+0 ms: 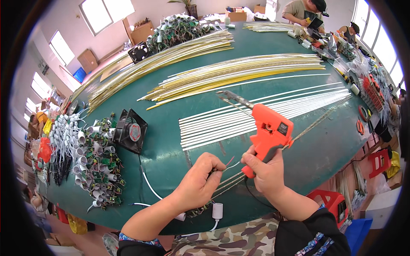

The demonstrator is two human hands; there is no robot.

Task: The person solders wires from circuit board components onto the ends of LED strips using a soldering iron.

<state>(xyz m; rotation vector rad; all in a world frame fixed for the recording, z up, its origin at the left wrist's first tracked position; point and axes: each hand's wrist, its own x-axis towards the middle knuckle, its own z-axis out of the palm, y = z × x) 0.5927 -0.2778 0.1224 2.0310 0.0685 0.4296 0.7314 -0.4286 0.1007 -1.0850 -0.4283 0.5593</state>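
Right hand [267,173] grips orange soldering gun [269,132], tip raised over white strips [256,117]. Left hand [200,181] pinches thin wires [228,166] at green table [171,149] near edge. Risk, judged: hot tip swinging close could burn fingers or scorch strips.

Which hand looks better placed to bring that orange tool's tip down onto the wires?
The right hand, I'd say: it already grips the orange soldering gun by its handle. The left hand is busy, its fingers pinching the thin wires beside it on the green table.
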